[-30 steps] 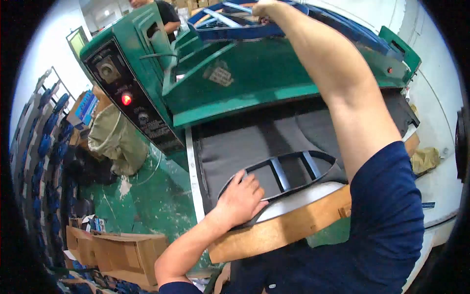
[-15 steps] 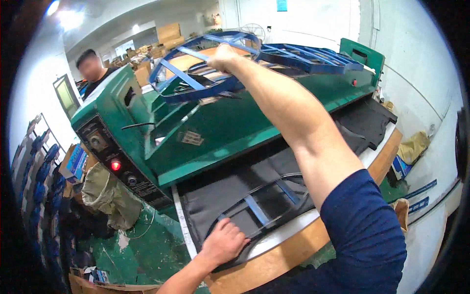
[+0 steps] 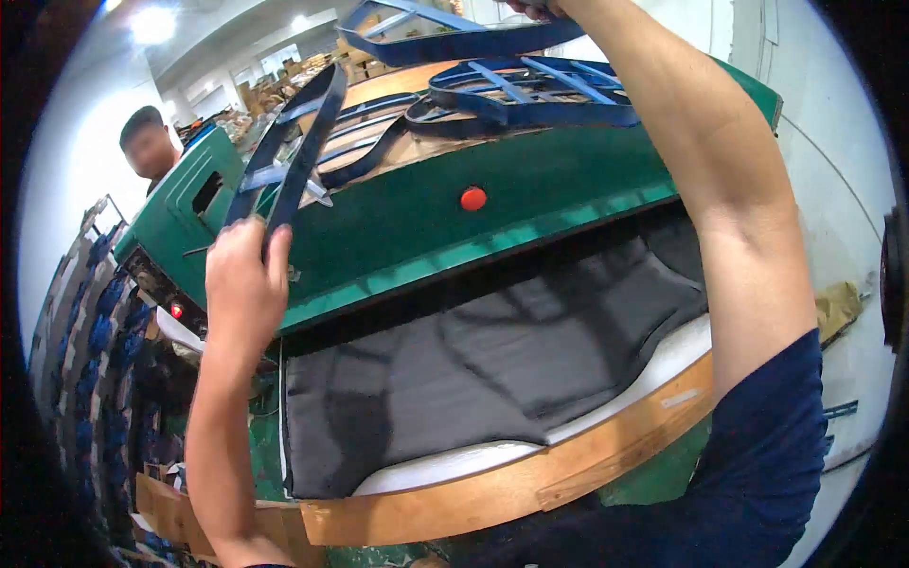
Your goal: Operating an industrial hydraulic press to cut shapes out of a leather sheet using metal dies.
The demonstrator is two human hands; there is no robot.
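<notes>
My left hand [image 3: 244,270] is closed round the lower end of a narrow dark-blue cutting die [image 3: 308,142], a looped metal frame with crossbars. That die is held up, tilted, in front of the green press. At the top edge of the picture, my right hand [image 3: 542,9] is partly cut off, its fingers bent at the rim of a larger blue cutting die [image 3: 464,44] raised above the press top. Below lies black sheet material [image 3: 492,350], with curved edges along its near side, on a white pad [image 3: 454,456].
More blue dies [image 3: 530,95] rest on top of the green press [image 3: 398,222], which has a red button [image 3: 472,198] in front. A wooden board [image 3: 426,511] edges the pad. Dies hang at the left [image 3: 85,379]. Another person [image 3: 150,147] stands behind the press.
My left hand has lifted the narrow die off the black material and up to the press. My right hand has raised the larger die from the press top. The view has shifted right.
</notes>
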